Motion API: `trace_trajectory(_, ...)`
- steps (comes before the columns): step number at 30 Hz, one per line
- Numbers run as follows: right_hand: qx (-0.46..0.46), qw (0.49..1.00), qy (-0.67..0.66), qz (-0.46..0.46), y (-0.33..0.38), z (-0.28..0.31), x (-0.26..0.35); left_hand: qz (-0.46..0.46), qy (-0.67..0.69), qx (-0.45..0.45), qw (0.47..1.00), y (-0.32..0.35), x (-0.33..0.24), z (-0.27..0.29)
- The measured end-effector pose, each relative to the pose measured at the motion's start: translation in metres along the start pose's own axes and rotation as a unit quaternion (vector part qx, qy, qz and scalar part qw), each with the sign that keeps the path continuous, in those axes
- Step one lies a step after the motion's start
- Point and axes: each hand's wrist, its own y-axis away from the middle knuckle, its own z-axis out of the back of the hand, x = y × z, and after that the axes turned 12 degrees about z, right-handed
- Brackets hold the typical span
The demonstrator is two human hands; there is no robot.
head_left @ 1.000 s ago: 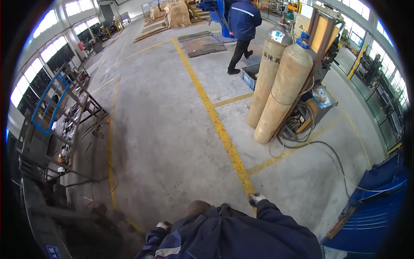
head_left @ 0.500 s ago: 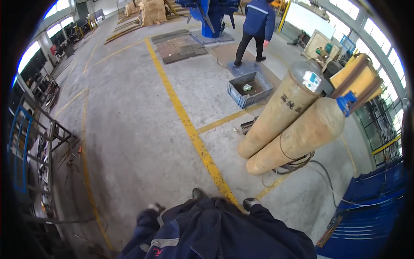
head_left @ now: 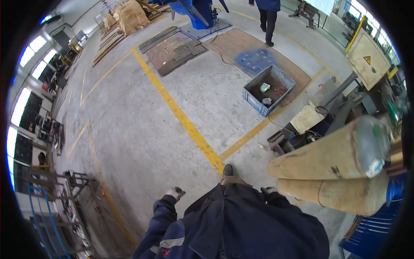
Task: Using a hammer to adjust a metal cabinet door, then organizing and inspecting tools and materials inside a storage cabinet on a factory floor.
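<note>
I am standing on a grey concrete floor in a workshop, in a dark blue jacket. My left hand [head_left: 174, 193], in a grey work glove, swings beside my body over bare floor and holds nothing. My right hand [head_left: 268, 190], also gloved, shows only partly past my jacket, close to the lower of two tan gas cylinders [head_left: 340, 195]. The upper cylinder [head_left: 327, 157] leans just above it. One dark shoe [head_left: 227, 169] sits on the yellow floor line [head_left: 181, 116].
A blue metal bin [head_left: 269, 90] with scraps stands ahead on the right. Another person [head_left: 267, 17] walks away at the top. Metal plates [head_left: 172, 52] lie on the floor ahead. Steel racks [head_left: 47, 198] line the left. A yellow cabinet [head_left: 366, 58] stands at right.
I have moved forward along the yellow line. The cylinders now lie close at my right, the bin is nearer, and the other person has walked farther off.
</note>
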Motion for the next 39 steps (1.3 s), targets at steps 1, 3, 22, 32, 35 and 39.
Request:
trace_trajectory(1, -0.001, 0.999, -0.041, -0.017, -0.033, 0.017, 0.041, 0.038, 0.019, 0.027, 0.999, -0.017, 0.017, 0.011)
trace_trajectory(3, -0.052, 0.991, -0.125, -0.021, -0.081, 0.054, 0.102, 0.104, 0.035, 0.072, 0.991, -0.022, -0.017, 0.049)
trace_trajectory(22, -0.173, 0.909, -0.378, -0.026, -0.455, 0.301, 0.466, -0.082, -0.174, 0.037, 0.981, -0.564, -0.476, 0.52)
trace_trajectory(32, -0.172, 0.889, -0.405, -0.129, -0.667, 0.473, 0.572, -0.222, -0.188, 0.013, 0.957, -0.748, -0.875, 0.654)
trace_trajectory(35, -0.189, 0.929, -0.295, -0.121, -0.742, 0.576, 0.62, -0.146, -0.248, 0.055, 0.956, -0.778, -0.91, 0.683)
trace_trajectory(39, -0.26, 0.904, -0.326, -0.099, -0.815, 0.729, 0.661, -0.103, -0.206, 0.153, 0.961, -0.796, -0.999, 0.697)
